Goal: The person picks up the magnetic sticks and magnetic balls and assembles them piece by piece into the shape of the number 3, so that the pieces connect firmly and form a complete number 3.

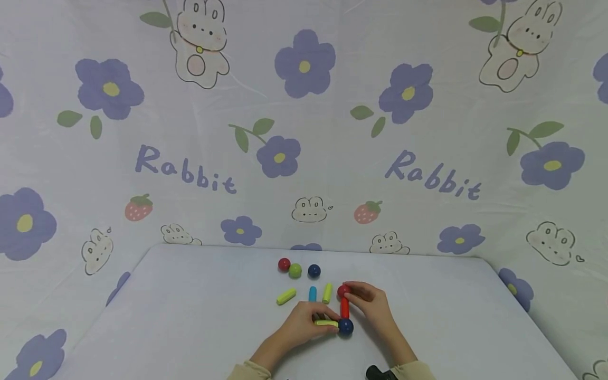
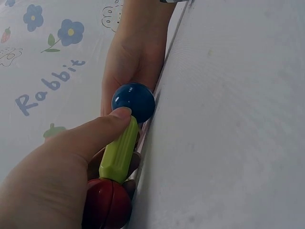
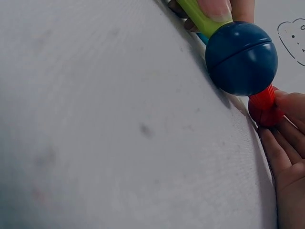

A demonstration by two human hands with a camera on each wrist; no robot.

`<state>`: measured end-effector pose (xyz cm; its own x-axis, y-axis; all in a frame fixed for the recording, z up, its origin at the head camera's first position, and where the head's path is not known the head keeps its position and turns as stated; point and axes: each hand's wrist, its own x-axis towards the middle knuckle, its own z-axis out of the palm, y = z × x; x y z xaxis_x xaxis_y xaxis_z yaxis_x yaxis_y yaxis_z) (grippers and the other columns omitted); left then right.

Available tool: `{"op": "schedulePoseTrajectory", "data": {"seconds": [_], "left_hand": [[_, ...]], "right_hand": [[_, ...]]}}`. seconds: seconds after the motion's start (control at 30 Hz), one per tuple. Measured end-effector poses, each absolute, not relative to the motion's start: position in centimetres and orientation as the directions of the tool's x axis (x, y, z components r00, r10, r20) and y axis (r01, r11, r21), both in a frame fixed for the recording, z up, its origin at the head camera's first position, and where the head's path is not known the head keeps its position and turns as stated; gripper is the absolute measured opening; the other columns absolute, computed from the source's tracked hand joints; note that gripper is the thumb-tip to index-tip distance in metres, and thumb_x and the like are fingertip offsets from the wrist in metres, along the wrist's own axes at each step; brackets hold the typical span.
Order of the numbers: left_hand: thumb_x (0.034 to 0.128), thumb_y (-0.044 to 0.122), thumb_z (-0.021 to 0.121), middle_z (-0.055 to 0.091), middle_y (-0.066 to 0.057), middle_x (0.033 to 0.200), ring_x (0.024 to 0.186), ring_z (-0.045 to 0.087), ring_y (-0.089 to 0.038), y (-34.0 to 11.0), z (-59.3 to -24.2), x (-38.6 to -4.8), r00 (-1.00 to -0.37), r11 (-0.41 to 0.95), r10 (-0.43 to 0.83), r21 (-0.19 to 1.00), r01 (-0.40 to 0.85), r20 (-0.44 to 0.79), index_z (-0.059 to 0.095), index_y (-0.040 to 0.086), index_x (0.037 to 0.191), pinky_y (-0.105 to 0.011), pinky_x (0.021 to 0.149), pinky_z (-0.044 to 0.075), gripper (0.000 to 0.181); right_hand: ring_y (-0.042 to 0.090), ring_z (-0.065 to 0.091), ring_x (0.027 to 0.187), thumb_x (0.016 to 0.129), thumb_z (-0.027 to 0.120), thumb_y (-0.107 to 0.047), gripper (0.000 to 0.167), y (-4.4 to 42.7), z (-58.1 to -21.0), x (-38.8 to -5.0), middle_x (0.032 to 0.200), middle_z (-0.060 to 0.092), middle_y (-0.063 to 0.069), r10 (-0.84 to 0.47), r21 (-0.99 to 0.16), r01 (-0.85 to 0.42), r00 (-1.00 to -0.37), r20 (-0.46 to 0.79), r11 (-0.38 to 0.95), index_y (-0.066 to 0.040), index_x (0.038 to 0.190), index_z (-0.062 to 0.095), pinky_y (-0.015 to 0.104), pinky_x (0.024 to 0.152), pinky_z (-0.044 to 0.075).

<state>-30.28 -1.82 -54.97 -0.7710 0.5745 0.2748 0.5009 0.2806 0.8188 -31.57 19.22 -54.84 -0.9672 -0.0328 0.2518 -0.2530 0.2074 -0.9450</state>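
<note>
Near the table's front, my left hand (image 1: 302, 320) pinches a yellow-green rod (image 1: 326, 322) between thumb and fingers. One end of that rod meets a dark blue ball (image 1: 345, 327); at its other end, a red ball (image 2: 107, 204) shows in the left wrist view, hidden by the hand in the head view. A red rod (image 1: 344, 308) runs from the blue ball away from me to another red ball (image 1: 343, 291). My right hand (image 1: 376, 305) holds this far red ball with thumb and fingers. In the right wrist view the blue ball (image 3: 241, 58) is closest to the camera.
Behind the hands lie a red ball (image 1: 284, 265), a green ball (image 1: 295, 271) and a dark blue ball (image 1: 314, 271). Loose yellow-green rods (image 1: 286, 296) (image 1: 327, 293) and a light blue rod (image 1: 312, 294) lie nearer. A patterned cloth (image 1: 332, 174) hangs behind the white table (image 1: 190, 316).
</note>
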Motion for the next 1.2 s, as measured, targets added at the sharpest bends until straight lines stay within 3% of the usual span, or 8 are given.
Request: {"op": "schedulePoseTrajectory", "data": {"seconds": [0.5,0.8,1.0,1.2], "left_hand": [[0.0728,0.035,0.072,0.063,0.020,0.082,0.069,0.053,-0.006,-1.8,-54.8,-30.3,-0.769,0.280,0.577,0.818,0.502,0.274,0.069,0.028,0.095,-0.022,0.061,0.047,0.023],[0.0730,0.033,0.072,0.063,0.021,0.081,0.066,0.053,-0.006,-1.7,-55.1,-30.3,-0.770,0.279,0.572,0.817,0.505,0.281,0.070,0.027,0.092,-0.022,0.060,0.047,0.020],[0.0743,0.025,0.073,0.064,0.015,0.081,0.064,0.053,-0.009,-1.6,-54.0,-29.6,-0.747,0.249,0.570,0.794,0.555,0.343,0.070,0.017,0.092,-0.021,0.056,0.045,0.019],[0.0756,0.018,0.072,0.066,0.008,0.082,0.064,0.054,-0.012,-1.9,-52.4,-28.6,-0.736,0.233,0.578,0.792,0.564,0.354,0.070,0.011,0.092,-0.021,0.057,0.046,0.018]], "right_hand": [[0.019,0.053,0.105,0.077,0.071,-0.017,0.038,18.6,-54.3,-31.8,0.113,0.059,0.010,-0.106,-0.931,-0.309,-0.950,0.293,0.195,-0.007,0.113,0.060,0.028,0.087,0.041],[0.016,0.053,0.102,0.075,0.073,-0.024,0.042,18.0,-54.5,-32.6,0.111,0.060,0.002,-0.143,-0.907,-0.312,-0.949,0.282,0.283,-0.011,0.114,0.061,0.032,0.087,0.042],[0.011,0.051,0.103,0.072,0.075,-0.027,0.043,17.7,-54.5,-33.0,0.110,0.060,-0.006,-0.136,-0.882,-0.277,-0.961,0.243,0.382,-0.016,0.112,0.062,0.035,0.088,0.041],[0.022,0.049,0.109,0.074,0.074,-0.019,0.044,17.0,-52.6,-31.8,0.112,0.059,0.005,-0.169,-0.872,-0.301,-0.952,0.254,0.385,-0.008,0.114,0.061,0.043,0.091,0.037]]}}
